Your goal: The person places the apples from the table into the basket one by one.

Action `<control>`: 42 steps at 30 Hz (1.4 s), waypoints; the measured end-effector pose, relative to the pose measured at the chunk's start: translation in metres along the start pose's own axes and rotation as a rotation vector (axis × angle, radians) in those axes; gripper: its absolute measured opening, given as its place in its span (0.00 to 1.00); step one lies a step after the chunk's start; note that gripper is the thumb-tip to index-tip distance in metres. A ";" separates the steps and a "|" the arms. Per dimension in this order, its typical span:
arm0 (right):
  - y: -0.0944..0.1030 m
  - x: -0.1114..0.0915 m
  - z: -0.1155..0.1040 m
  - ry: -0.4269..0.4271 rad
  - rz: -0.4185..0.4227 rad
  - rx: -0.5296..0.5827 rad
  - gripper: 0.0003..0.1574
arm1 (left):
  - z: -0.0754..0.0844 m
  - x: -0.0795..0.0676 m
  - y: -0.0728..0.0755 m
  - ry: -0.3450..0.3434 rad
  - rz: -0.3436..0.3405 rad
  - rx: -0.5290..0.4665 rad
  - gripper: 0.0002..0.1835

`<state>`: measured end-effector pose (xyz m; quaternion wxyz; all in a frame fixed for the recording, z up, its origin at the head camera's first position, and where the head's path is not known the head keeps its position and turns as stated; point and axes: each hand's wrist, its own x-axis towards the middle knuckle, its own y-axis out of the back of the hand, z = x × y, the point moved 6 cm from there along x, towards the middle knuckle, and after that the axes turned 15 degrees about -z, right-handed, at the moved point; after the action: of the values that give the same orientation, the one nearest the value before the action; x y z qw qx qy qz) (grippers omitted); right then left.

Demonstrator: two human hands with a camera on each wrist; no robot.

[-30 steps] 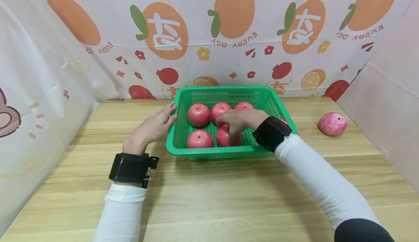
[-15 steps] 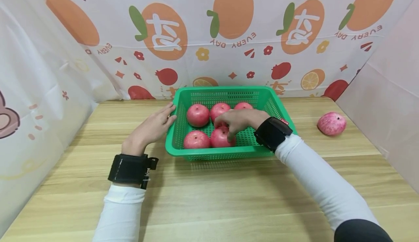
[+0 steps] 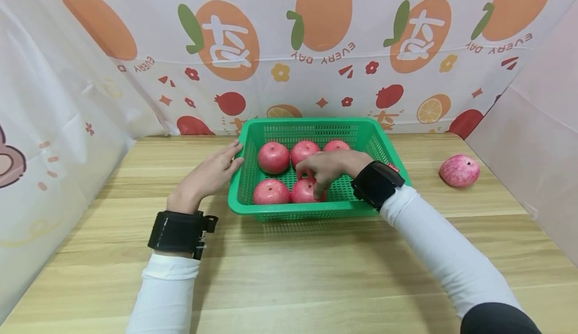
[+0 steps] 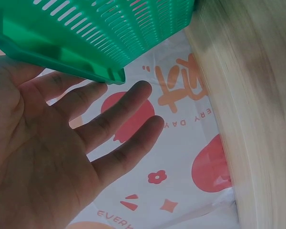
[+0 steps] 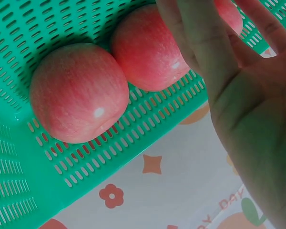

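A green plastic basket (image 3: 298, 210) holds several red apples. My left hand (image 3: 209, 178) rests with its fingertips against the basket's left rim; the left wrist view shows its fingers (image 4: 128, 155) spread and the palm bare. Inside the basket, my right hand (image 3: 331, 166) hovers over the front right apple (image 3: 304, 191), thumb by its right side and fingers loosely bent above it. That apple sits against the front left apple (image 3: 271, 192). Behind them stand the back left apple (image 3: 273, 157), a middle one (image 3: 304, 151) and a right one (image 3: 336, 145). No apple shows in my right palm (image 5: 262, 109).
A mottled pink oval fruit (image 3: 459, 170) lies on the wooden table (image 3: 293, 274), right of the basket. A fruit-printed white cloth (image 3: 316, 88) hangs right behind the basket. Cloth also closes off the left and right sides.
The front right apple has shifted left with my right hand, and the front left apple moved slightly left. My right fingers now sit a little looser above the apple. My left hand stays put.
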<state>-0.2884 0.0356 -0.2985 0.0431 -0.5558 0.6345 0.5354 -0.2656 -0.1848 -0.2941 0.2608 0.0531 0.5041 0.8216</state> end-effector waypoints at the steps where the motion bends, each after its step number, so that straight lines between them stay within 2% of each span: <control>1: 0.000 0.000 0.000 -0.001 -0.001 0.003 0.26 | 0.000 0.000 0.000 -0.001 0.000 -0.001 0.31; 12: -0.001 0.000 0.000 -0.010 -0.005 0.027 0.25 | 0.001 0.000 0.001 -0.007 0.001 0.002 0.31; 24: 0.002 -0.004 -0.003 -0.033 0.015 -0.044 0.26 | 0.004 0.000 0.005 -0.008 0.007 0.016 0.31; 28: 0.003 -0.009 -0.002 -0.042 0.025 -0.066 0.31 | 0.003 0.001 0.003 -0.013 0.008 0.013 0.30; 34: 0.010 -0.022 0.006 -0.090 0.087 -0.083 0.41 | 0.002 0.001 0.001 -0.007 0.010 0.008 0.30; 36: 0.013 -0.025 0.008 -0.085 0.108 -0.088 0.40 | 0.001 0.001 0.001 -0.002 0.008 0.006 0.30; 42: 0.019 -0.034 0.011 -0.036 0.177 -0.133 0.28 | 0.002 0.000 0.001 -0.007 0.007 0.007 0.30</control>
<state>-0.2962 0.0624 -0.2694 -0.0299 -0.4893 0.6434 0.5880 -0.2656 -0.1836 -0.2921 0.2593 0.0588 0.5057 0.8207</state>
